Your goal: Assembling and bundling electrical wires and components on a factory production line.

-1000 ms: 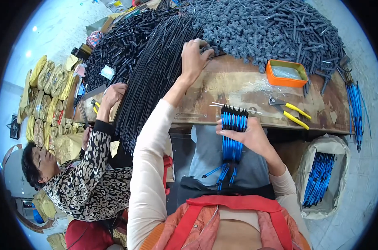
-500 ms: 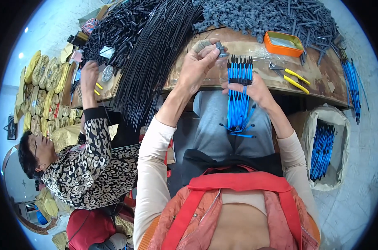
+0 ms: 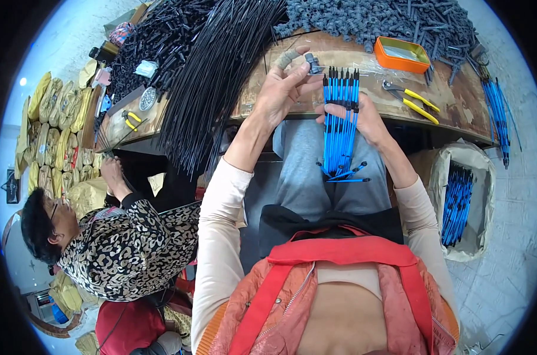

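Note:
My left hand [image 3: 278,89], with a wrapped finger, pinches a small grey ridged plastic fitting [image 3: 312,64] between thumb and fingers, over the table's front edge. Just right of it, my right hand [image 3: 366,123] is closed round a bundle of thin blue rods with black tips [image 3: 339,142]. The rods stand side by side in a flat fan, tips pointing to the far side. Their lower ends hang above my lap, where a few rods splay out sideways. The fitting is near the tips at the bundle's upper left, apart from most of them.
Yellow-handled cutting pliers [image 3: 412,102] and an orange tin [image 3: 402,55] lie right on the wooden table [image 3: 363,94]. Grey fittings [image 3: 363,21] and long black rods [image 3: 206,89] are heaped behind. A lined bin [image 3: 484,207] holds blue rods. A co-worker [image 3: 126,248] sits left.
My left hand has shifted slightly, still pinching the fitting; the bundle stays in my right hand. The co-worker's hand has dropped from the table toward their lap, now with thin dark rods.

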Tool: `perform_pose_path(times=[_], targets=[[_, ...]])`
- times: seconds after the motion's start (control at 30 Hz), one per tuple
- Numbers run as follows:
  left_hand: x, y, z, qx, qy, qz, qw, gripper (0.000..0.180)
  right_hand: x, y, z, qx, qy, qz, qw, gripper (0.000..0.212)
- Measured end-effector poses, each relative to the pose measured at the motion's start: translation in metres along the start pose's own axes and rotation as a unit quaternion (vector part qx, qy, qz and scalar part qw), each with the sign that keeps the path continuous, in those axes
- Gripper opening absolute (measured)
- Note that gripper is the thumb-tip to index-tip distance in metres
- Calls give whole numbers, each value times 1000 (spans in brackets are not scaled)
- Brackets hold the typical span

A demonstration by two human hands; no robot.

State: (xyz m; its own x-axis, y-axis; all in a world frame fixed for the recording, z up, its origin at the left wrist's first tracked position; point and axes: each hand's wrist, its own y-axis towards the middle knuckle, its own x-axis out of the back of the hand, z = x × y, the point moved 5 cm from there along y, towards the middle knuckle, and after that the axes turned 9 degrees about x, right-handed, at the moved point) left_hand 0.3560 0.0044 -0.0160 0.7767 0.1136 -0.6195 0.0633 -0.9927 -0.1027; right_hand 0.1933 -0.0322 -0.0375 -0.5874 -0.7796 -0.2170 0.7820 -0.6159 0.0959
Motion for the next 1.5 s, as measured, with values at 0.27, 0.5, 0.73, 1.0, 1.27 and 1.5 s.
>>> perform_pose_path(times=[0.27,0.5,0.73,1.0,1.27,1.5], targets=[[5,4,0,-14,2,1,1000,40,-3,3,0,0,14,-1,1000,33],[3,3,0,-6,-21,18,1000,41,-3,4,-1,-6,19,-10,1000,31],[3,6,-1,-11,-28,13,999,39,-1,5,0,6,8,2,1000,31],[9,8,9,24,3,4,1000,24,-3,5,5,7,16,2,1000,31],[8,7,9,23,-17,-20,999,28,-3,5,5,-3,11,-1,1000,36],[8,1,7,7,-9,-44,999,32,-7,7,4,4,7,-9,1000,40]])
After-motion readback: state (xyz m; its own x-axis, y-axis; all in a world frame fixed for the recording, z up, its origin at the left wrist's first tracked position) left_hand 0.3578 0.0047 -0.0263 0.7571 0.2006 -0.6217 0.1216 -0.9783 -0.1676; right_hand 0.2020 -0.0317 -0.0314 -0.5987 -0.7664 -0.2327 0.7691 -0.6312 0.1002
